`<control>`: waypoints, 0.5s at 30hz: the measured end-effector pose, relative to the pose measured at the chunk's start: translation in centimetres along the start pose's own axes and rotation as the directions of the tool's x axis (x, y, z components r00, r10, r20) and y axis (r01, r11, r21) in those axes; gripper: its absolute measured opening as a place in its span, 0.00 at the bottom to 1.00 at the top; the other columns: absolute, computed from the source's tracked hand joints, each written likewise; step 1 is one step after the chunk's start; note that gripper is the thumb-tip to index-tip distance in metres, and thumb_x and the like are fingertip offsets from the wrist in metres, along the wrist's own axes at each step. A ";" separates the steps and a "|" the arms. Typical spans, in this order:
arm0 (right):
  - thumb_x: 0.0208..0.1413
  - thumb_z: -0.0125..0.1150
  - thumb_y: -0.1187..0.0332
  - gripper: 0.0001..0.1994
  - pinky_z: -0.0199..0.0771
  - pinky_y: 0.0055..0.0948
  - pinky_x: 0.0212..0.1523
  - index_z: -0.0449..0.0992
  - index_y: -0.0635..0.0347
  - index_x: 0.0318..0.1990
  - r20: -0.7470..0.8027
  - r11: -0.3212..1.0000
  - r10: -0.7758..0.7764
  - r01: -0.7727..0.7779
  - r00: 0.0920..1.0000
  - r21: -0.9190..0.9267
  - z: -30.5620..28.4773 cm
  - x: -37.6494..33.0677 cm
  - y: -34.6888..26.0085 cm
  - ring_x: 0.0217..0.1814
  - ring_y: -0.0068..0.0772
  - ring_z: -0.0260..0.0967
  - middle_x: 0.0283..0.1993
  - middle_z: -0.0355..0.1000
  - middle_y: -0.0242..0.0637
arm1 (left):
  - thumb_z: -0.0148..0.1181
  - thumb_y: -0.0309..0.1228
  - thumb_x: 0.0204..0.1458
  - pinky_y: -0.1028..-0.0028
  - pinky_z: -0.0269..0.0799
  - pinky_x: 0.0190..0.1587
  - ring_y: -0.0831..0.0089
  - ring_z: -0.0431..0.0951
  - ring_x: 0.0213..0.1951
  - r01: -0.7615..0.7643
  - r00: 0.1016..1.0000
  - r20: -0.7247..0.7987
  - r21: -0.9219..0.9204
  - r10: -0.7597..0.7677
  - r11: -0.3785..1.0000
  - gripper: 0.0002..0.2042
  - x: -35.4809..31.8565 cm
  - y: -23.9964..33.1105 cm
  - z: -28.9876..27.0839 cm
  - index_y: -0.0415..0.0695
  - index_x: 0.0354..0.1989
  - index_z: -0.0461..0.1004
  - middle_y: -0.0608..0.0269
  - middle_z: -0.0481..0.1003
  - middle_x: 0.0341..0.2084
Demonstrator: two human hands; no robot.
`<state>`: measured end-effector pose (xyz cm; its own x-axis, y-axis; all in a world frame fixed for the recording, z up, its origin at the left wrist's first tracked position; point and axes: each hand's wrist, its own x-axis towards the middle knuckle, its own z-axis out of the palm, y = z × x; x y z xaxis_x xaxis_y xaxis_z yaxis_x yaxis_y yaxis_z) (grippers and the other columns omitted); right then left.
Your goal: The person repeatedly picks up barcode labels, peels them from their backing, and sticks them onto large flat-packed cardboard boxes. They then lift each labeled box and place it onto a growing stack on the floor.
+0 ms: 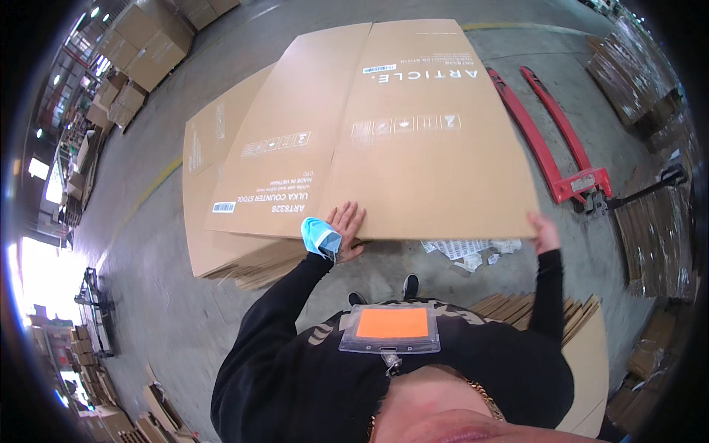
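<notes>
A large flattened cardboard box (428, 177) with white printing spreads out in front of me, its near edge close to my body. It lies partly over a stack of flattened cardboard (203, 244) at the left, whose layered edges show. My left hand (347, 227) rests on the box's near edge with its fingers stretched out over the top face. A blue face mask (320, 236) is looped around that wrist. At the near right corner, my right hand (545, 233) is closed on the edge of the box; the thumb side shows, and the other fingers are partly hidden.
A red pallet jack (569, 162) stands right of the box. Torn paper scraps (469, 255) lie on the floor under the near edge. More flattened cardboard (591, 354) leans behind my right arm. Wrapped pallets (639, 77) stand at the far right, and stacked cartons (151, 48) at the far left.
</notes>
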<state>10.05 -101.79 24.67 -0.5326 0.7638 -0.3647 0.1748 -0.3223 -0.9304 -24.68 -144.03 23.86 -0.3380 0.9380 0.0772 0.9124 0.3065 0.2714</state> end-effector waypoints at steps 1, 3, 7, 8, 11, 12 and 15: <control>0.53 0.60 0.65 0.15 0.74 0.28 0.39 0.75 0.63 0.45 -0.009 0.998 -0.025 0.024 1.000 -0.065 0.4 -0.4 -4.2 0.39 0.26 0.75 0.41 0.76 0.34 | 0.65 0.38 0.37 0.50 0.49 0.65 0.51 0.53 0.66 -0.017 0.997 -0.080 0.030 0.019 0.999 0.42 0.2 -0.9 -2.1 0.44 0.65 0.55 0.46 0.56 0.63; 0.55 0.56 0.65 0.13 0.72 0.23 0.36 0.74 0.59 0.46 -0.005 0.989 -0.145 0.146 0.989 0.013 5.8 -3.0 -13.5 0.36 0.23 0.73 0.37 0.75 0.31 | 0.63 0.35 0.40 0.52 0.56 0.62 0.51 0.59 0.63 -0.027 0.976 -0.211 0.108 0.049 0.994 0.37 -0.3 -2.7 -6.7 0.43 0.63 0.58 0.45 0.61 0.60; 0.58 0.52 0.64 0.10 0.73 0.25 0.36 0.73 0.58 0.43 0.398 0.816 -0.576 0.483 0.714 0.317 19.8 -14.9 -31.5 0.36 0.23 0.72 0.36 0.75 0.30 | 0.56 0.20 0.42 0.68 0.72 0.40 0.60 0.78 0.35 0.063 0.760 -0.648 0.004 -0.045 0.998 0.18 0.4 -5.3 -23.2 0.39 0.45 0.72 0.50 0.76 0.34; 0.58 0.52 0.63 0.11 0.73 0.26 0.36 0.73 0.58 0.43 0.482 0.716 -0.688 0.617 0.543 0.326 22.9 -19.5 -34.8 0.36 0.24 0.72 0.37 0.75 0.30 | 0.58 0.20 0.42 0.72 0.73 0.33 0.66 0.79 0.28 -0.165 0.537 -0.826 0.096 0.171 0.982 0.13 1.1 -5.6 -27.6 0.38 0.39 0.75 0.54 0.78 0.28; 0.59 0.51 0.62 0.12 0.73 0.28 0.38 0.72 0.59 0.44 0.644 0.470 -0.762 0.743 0.068 0.477 31.3 -26.2 -38.7 0.37 0.26 0.72 0.37 0.75 0.32 | 0.70 0.39 0.45 0.72 0.72 0.34 0.75 0.75 0.27 0.038 0.298 -0.954 0.009 -0.003 0.999 0.17 -2.5 -8.9 -42.7 0.38 0.36 0.79 0.59 0.80 0.27; 0.59 0.51 0.61 0.13 0.73 0.28 0.38 0.71 0.59 0.45 0.671 0.427 -0.741 0.745 -0.037 0.513 33.8 -27.3 -39.2 0.38 0.26 0.72 0.37 0.75 0.33 | 0.70 0.41 0.47 0.74 0.71 0.40 0.72 0.76 0.35 -0.049 0.348 -0.937 -0.062 -0.041 0.997 0.21 -3.7 -8.7 -47.4 0.36 0.40 0.76 0.60 0.79 0.35; 0.60 0.51 0.60 0.14 0.73 0.30 0.40 0.70 0.60 0.46 0.670 0.300 -0.698 0.748 -0.251 0.592 37.0 -31.0 -39.8 0.38 0.28 0.73 0.37 0.74 0.34 | 0.65 0.34 0.52 0.78 0.71 0.40 0.77 0.76 0.35 -0.039 0.318 -0.946 0.052 0.062 0.998 0.14 -7.4 -5.7 -60.2 0.36 0.41 0.78 0.62 0.79 0.36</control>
<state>-10.99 -133.35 74.41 -0.5437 -0.3415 0.7666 -0.8363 0.1436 -0.5292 -41.23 -162.50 79.47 -0.2695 0.1637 0.9490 0.9356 0.2780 0.2178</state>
